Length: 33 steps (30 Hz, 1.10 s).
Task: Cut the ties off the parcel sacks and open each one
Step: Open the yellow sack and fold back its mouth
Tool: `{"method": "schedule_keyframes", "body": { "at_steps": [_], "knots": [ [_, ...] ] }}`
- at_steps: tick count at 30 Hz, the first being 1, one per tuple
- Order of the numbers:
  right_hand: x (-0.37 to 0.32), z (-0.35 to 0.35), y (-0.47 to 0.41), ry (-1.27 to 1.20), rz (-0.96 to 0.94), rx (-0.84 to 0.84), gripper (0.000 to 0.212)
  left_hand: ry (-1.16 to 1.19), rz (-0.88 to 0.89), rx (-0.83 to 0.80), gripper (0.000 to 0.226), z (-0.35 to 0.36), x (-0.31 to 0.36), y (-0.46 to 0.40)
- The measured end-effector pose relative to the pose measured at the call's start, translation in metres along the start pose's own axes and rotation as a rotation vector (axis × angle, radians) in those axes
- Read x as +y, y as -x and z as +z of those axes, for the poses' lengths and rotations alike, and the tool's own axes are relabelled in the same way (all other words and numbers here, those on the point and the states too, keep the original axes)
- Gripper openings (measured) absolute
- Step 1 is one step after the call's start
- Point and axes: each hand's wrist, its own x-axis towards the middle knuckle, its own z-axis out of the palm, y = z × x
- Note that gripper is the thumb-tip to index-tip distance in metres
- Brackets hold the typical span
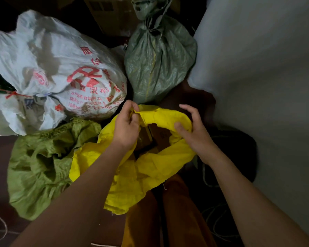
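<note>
A yellow woven sack (150, 168) stands open in front of me, with brown cardboard parcels (150, 138) showing inside its mouth. My left hand (127, 125) pinches the far left part of its rim. My right hand (193, 129) holds the right side of the rim, thumb inside and fingers curled over the top. A grey-green sack (159, 57) stands behind, its neck still bunched tight. A white sack with red print (57, 72) lies at the left, tied with a red string (12, 94). A light green sack (41, 168) slumps open at the near left.
A grey wall (266, 68) runs along the right. A cardboard box (111, 13) sits at the back. Loose cord (0, 227) lies on the dark floor at the bottom left, and more cord (214, 223) at the bottom right. My orange trousers (168, 220) are below.
</note>
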Motion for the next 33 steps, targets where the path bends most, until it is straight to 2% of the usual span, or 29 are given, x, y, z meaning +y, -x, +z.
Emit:
{"method": "schedule_keyframes", "body": {
  "at_steps": [2, 3, 5, 7, 9, 13, 16, 19, 22, 24, 28, 31, 33],
  "knots": [
    [0.001, -0.003, 0.000, 0.065, -0.018, -0.078, 0.065, -0.010, -0.032, -0.018, 0.017, -0.002, 0.000, -0.002],
    [0.001, -0.004, -0.001, 0.094, -0.039, -0.076, 0.064, -0.013, -0.058, -0.050, 0.011, -0.004, 0.002, -0.002],
    [0.001, -0.005, -0.004, 0.104, -0.062, -0.003, 0.042, -0.118, -0.059, -0.158, 0.023, -0.009, 0.001, 0.002],
    [-0.001, -0.006, -0.007, 0.106, -0.043, 0.066, 0.020, -0.420, 0.037, -0.274, 0.038, -0.013, -0.006, 0.005],
    [-0.001, -0.008, -0.010, 0.185, -0.020, 0.081, 0.003, -0.585, 0.101, -0.266, 0.044, -0.013, -0.015, 0.006],
    [0.002, -0.007, -0.013, 0.313, -0.030, 0.149, 0.016, -0.411, 0.115, -0.078, 0.053, -0.009, -0.021, 0.009],
    [0.005, -0.008, -0.010, 0.173, -0.010, 0.148, 0.032, -0.323, 0.213, 0.002, 0.046, -0.008, -0.022, 0.009],
    [0.009, -0.005, -0.007, 0.005, 0.048, 0.173, 0.031, -0.250, 0.238, 0.049, 0.030, -0.011, -0.022, 0.005],
    [0.011, -0.002, -0.004, -0.036, 0.044, 0.198, 0.009, -0.310, 0.223, 0.060, 0.015, -0.010, -0.022, 0.002],
    [0.011, -0.002, -0.006, -0.013, -0.007, 0.190, 0.015, -0.363, 0.217, 0.057, 0.014, -0.008, -0.023, 0.002],
    [0.010, -0.003, -0.013, 0.110, -0.141, 0.169, 0.031, -0.288, 0.145, 0.030, 0.017, -0.003, -0.023, 0.003],
    [0.013, -0.004, -0.017, 0.136, -0.159, 0.136, 0.035, -0.230, 0.121, -0.010, 0.011, 0.003, -0.021, 0.003],
    [0.016, -0.004, -0.018, 0.081, -0.105, 0.106, 0.041, -0.192, 0.052, -0.051, 0.012, 0.008, -0.020, 0.001]
  ]
}}
